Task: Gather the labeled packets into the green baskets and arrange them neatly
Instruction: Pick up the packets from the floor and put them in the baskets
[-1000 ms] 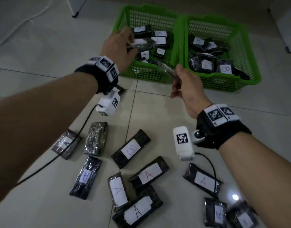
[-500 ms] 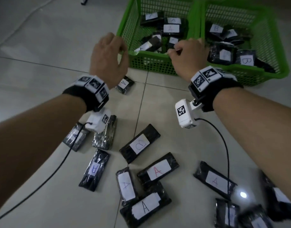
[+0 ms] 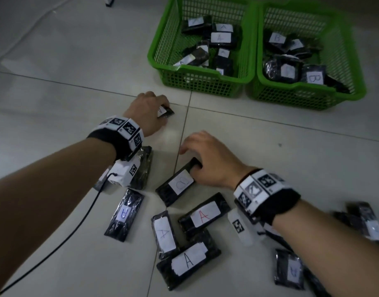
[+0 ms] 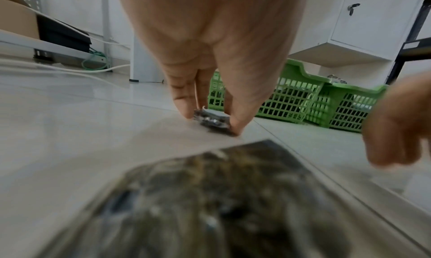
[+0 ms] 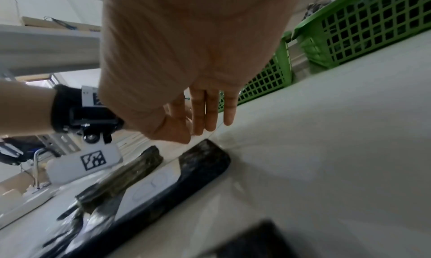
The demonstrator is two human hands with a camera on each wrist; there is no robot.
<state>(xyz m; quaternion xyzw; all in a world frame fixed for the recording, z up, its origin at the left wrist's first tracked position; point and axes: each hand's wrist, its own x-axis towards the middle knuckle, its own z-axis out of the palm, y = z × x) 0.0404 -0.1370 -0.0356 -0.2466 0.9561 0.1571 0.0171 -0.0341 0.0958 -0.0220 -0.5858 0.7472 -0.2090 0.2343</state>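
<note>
Two green baskets stand side by side on the tiled floor: the left basket (image 3: 197,82) holds packets labeled A, the right basket (image 3: 302,97) packets labeled B. Several black packets with white labels lie on the floor nearer to me. My left hand (image 3: 163,108) pinches a small black packet (image 3: 167,112) that lies flat on the floor near the left basket; the left wrist view shows fingers and thumb on either side of this small packet (image 4: 212,121). My right hand (image 3: 189,157) hovers with straight fingers over the far end of a packet labeled B (image 3: 178,185), thumb touching that end (image 5: 205,155).
Packets labeled A (image 3: 203,215) (image 3: 165,232) (image 3: 188,261) lie below the right hand. A further packet (image 3: 125,213) and a face-down one (image 3: 143,168) sit under the left wrist. More packets (image 3: 289,269) lie under the right forearm. A black cable (image 3: 77,221) trails from the left wrist.
Both hands have come down from the left basket's edge to the floor. The left hand has taken hold of the small packet; the right hand has reached the B packet.
</note>
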